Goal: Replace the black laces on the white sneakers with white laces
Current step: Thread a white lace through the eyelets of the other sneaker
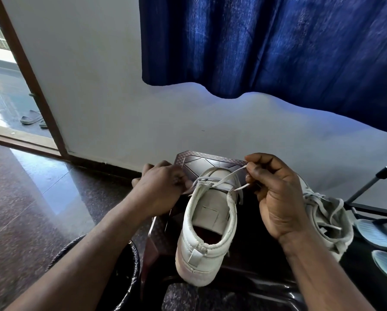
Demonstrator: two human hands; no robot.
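White wall (pixel 111 90), blue curtain (pixel 277 46), glossy speckled floor (pixel 24 187), open doorway (pixel 6 86)

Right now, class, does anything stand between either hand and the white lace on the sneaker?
Nothing visible does. The right hand pinches the lace above the sneaker, and the left hand holds its other end.

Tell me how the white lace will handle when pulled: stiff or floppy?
Probably floppy: the white lace bends loosely between the sneaker and the pinching right hand. Likely light and thin, so it could slip from a loose grip. Its free tip looks stiffer.
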